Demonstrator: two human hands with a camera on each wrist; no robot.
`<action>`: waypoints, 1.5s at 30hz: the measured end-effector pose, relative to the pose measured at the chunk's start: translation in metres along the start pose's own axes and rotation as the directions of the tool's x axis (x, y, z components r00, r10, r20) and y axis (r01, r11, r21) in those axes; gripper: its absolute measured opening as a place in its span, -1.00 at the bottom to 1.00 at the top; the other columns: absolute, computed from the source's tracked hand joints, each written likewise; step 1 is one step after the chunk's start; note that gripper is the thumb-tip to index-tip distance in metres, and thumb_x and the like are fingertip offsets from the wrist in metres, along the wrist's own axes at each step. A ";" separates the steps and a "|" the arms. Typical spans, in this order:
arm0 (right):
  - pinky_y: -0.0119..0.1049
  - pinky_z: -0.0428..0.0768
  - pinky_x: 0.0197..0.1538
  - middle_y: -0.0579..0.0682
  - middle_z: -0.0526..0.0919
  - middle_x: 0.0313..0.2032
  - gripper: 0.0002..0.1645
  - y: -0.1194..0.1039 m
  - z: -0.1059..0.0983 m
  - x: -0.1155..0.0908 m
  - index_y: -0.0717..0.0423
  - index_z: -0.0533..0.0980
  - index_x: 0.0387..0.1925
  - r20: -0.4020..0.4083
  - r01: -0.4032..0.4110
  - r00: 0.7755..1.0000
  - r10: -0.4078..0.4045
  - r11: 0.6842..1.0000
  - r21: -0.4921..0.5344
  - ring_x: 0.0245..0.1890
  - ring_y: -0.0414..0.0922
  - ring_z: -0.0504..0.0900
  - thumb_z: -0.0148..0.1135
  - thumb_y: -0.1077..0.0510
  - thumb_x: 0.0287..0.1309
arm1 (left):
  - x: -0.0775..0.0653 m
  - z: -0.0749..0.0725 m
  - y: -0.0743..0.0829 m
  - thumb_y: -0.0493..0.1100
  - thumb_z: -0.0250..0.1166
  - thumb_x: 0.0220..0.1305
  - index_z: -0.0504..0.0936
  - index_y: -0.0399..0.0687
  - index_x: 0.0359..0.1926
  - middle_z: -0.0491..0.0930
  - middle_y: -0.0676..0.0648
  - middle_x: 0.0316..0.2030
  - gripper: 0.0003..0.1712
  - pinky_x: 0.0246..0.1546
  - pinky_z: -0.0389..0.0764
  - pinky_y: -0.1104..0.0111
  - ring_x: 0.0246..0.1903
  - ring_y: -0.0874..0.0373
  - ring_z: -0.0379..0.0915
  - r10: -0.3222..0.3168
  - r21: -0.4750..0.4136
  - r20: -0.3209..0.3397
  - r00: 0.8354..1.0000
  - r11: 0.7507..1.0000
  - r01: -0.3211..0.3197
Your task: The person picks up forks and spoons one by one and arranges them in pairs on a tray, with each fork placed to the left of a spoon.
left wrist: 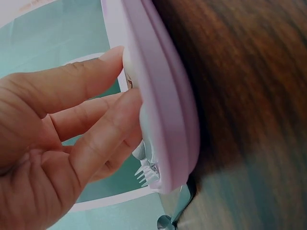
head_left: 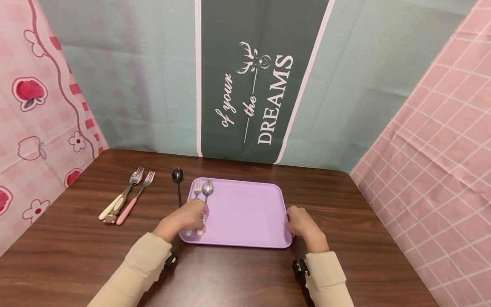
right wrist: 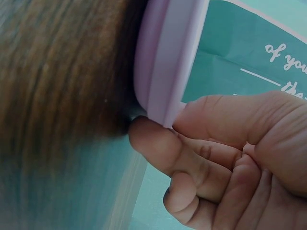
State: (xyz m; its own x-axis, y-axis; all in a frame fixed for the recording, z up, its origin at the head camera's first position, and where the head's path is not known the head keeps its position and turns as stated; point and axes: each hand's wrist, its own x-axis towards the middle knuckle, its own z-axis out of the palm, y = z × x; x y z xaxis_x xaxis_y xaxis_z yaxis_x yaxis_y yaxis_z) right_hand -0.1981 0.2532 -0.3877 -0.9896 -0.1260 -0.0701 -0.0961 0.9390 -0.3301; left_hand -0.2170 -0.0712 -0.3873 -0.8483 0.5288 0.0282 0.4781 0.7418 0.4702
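Observation:
A lilac tray lies on the table, with a fork and a spoon side by side along its left edge, their white handles toward the person. My left hand reaches over these handles. Its thumb and fingertips pinch the spoon's handle, low over the tray, while the palm hides part of the fork. At the opposite edge, my right hand grips the tray's rim; the right wrist view shows the thumb above and a finger beneath it.
Left of the tray lies a black long-handled spoon, its lower end hidden behind the left hand. Farther left on the wooden table are a pink-handled fork and a cream-handled fork with a bear-handled spoon. Cloth hangs around the table.

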 end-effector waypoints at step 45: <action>-0.27 0.53 -0.42 -0.04 0.54 -0.75 -0.59 0.010 -0.001 -0.003 0.49 0.49 -0.13 0.056 0.013 0.998 -0.020 0.992 0.129 -0.72 -0.15 0.56 0.17 0.42 -0.14 | -0.003 -0.009 0.005 -0.33 0.30 -0.05 0.63 -0.30 -0.20 0.57 -0.19 -0.22 -0.71 -0.07 0.43 0.12 -0.11 -0.08 0.45 0.050 0.107 -0.044 0.998 0.993 -0.045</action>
State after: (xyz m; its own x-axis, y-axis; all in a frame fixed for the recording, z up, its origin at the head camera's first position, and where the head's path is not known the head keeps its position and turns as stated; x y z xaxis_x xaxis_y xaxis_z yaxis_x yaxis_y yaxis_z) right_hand -0.1960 0.2638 -0.3898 -0.9799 -0.1622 -0.1158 -0.0938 0.8883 -0.4496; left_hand -0.2145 -0.0729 -0.3767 -0.8327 0.5462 0.0905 0.5371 0.7574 0.3713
